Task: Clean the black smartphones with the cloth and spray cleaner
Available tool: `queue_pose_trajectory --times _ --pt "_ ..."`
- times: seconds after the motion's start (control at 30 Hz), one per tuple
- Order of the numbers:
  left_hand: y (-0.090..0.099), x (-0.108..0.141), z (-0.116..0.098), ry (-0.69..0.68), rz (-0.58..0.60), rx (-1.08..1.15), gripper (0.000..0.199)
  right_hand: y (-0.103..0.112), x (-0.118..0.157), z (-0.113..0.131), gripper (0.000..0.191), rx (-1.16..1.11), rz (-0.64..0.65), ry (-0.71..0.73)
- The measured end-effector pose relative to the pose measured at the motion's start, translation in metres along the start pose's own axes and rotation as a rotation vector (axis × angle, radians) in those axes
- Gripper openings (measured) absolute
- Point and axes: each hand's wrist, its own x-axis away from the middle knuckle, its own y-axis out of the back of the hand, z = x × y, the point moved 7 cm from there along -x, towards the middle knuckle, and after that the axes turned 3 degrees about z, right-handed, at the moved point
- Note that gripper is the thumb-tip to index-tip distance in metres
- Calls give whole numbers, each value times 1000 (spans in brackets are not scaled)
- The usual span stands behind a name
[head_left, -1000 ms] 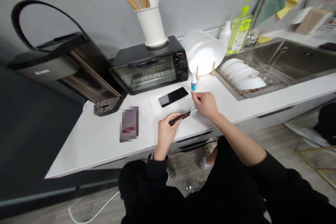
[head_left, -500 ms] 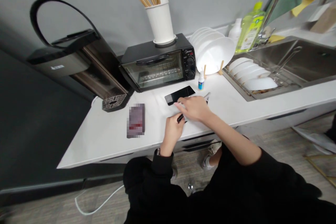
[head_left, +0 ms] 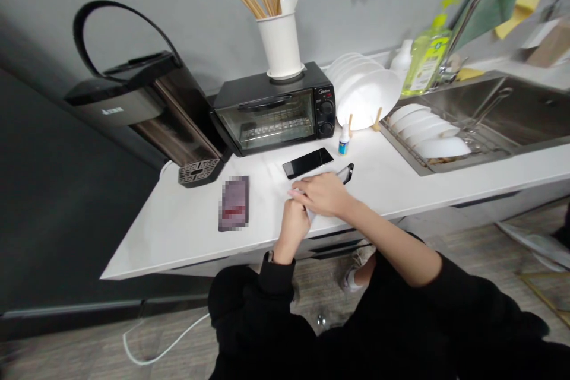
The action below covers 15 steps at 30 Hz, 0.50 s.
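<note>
My left hand (head_left: 295,222) is closed at the near end of a pale flat object with a black end (head_left: 346,173), perhaps a phone case; its kind is not clear. My right hand (head_left: 323,193) lies across the middle of this object, fingers bent together over it and close to my left thumb. Most of the object is hidden under both hands. Just behind them a black smartphone (head_left: 308,163) rests flat on the white counter (head_left: 178,237). A small white bottle with a blue label (head_left: 344,140) stands upright beyond the right hand.
At the left stand a tall black drinks machine (head_left: 178,113) and a pixelated dark flat item (head_left: 234,203). A toaster oven (head_left: 276,116) carries a white utensil holder (head_left: 281,44). White plates (head_left: 369,95), a soap bottle (head_left: 425,62) and a sink (head_left: 521,113) are on the right.
My right hand has moved slightly left and down, towards my left hand. More of the object's black far end shows now, while the black part by my left hand is covered. The view has shifted a little.
</note>
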Motion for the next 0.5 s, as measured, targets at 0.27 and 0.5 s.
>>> queue_pose_trajectory --times 0.27,0.5 --pt "-8 -4 -14 -25 59 -84 20 8 9 -39 64 103 -23 -113" --pt "-4 1 -10 -28 78 -172 21 0 14 -6 64 13 -5 -51"
